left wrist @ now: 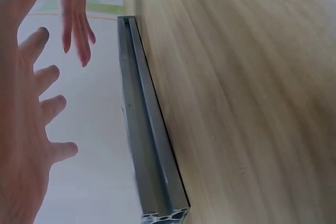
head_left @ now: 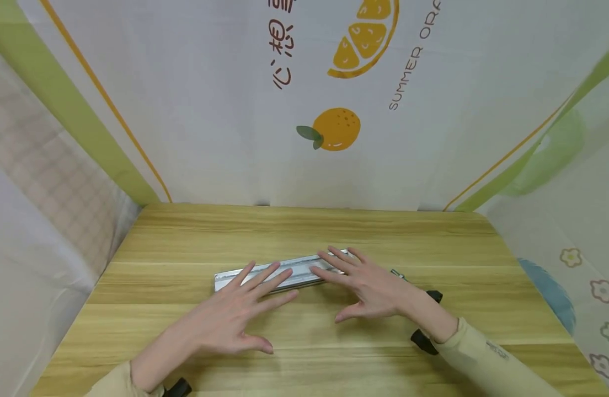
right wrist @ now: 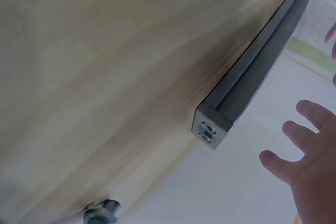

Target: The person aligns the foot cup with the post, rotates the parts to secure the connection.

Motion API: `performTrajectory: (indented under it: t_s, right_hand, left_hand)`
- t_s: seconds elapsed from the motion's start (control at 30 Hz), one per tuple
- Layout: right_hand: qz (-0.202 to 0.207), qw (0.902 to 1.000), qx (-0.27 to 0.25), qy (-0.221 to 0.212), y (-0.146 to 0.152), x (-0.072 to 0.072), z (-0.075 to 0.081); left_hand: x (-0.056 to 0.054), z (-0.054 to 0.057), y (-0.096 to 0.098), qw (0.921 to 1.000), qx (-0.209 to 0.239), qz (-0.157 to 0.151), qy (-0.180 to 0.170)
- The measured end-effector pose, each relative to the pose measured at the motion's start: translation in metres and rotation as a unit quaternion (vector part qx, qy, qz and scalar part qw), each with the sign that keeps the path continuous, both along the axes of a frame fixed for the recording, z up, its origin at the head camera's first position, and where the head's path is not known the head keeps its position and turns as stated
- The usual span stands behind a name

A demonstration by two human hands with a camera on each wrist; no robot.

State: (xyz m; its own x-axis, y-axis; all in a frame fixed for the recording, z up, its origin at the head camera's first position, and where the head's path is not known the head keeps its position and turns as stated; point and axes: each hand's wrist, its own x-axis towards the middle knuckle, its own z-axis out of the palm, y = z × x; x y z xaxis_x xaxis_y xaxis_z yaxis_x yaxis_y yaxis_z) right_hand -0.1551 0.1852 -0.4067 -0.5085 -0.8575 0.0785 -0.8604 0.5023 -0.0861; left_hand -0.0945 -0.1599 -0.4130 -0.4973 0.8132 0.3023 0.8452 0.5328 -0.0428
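Note:
A silvery slotted aluminium profile [head_left: 300,268] lies on the wooden table, slightly slanted. In the left wrist view the cut end of the profile [left wrist: 137,114] shows hollow chambers; in the right wrist view the other end of the profile [right wrist: 210,124] shows round openings. Both hands hover above it with fingers spread, holding nothing. My left hand [head_left: 230,317] is over its left part, my right hand [head_left: 371,284] over its right end. Partly behind the right wrist lies a bolt with a nut [head_left: 398,274], seen as a threaded end with a hex nut [right wrist: 103,212] in the right wrist view.
The wooden table [head_left: 304,226] ends at a white hanging cloth [head_left: 225,138] printed with oranges and lettering. More cloth hangs at the left and right sides. Black wrist mounts [head_left: 423,342] sit on the forearms.

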Motion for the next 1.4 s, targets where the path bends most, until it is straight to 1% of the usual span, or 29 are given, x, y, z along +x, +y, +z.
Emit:
performTrajectory:
  t_s: [0.17,0.33,0.5,0.6,0.87,1.03,1.13,1.23,1.33,1.4]
  right_hand:
    - [-0.029,0.9992,-0.009,-0.026,0.0,-0.01,0.0]
    - [-0.045,0.9981,-0.011,-0.04,-0.002,-0.019,0.003]
    - [-0.059,0.9963,-0.005,-0.062,-0.003,-0.022,0.005]
    - [-0.065,0.9959,-0.003,-0.063,-0.004,-0.023,0.005]
    - [-0.073,0.9941,-0.007,-0.08,-0.005,-0.028,0.003]
    - [-0.083,0.9925,-0.003,-0.09,-0.004,-0.034,0.001]
    - [-0.094,0.9908,-0.001,-0.097,-0.004,-0.038,-0.002]
    - [-0.103,0.9893,0.003,-0.104,-0.003,-0.042,-0.004]
    - [-0.112,0.9881,0.011,-0.105,-0.003,-0.045,-0.005]
    - [-0.117,0.9875,0.019,-0.104,-0.001,-0.047,-0.005]
  left_hand:
    - [-0.008,-0.004,0.002,0.9997,-0.005,0.016,-0.015]
    - [-0.014,-0.006,0.005,0.9989,-0.011,0.033,-0.031]
    - [-0.02,-0.006,0.008,0.9972,-0.021,0.054,-0.047]
    - [-0.024,-0.006,0.008,0.9961,-0.027,0.065,-0.052]
    - [-0.033,-0.012,0.009,0.9953,-0.003,0.075,-0.061]
    - [-0.037,-0.013,0.009,0.9904,-0.003,0.104,-0.091]
    - [-0.039,-0.013,0.008,0.9867,-0.009,0.123,-0.106]
    - [-0.039,-0.013,0.007,0.9838,-0.011,0.135,-0.117]
    - [-0.04,-0.014,0.005,0.9816,-0.014,0.147,-0.121]
    - [-0.04,-0.015,0.004,0.9808,-0.019,0.156,-0.116]
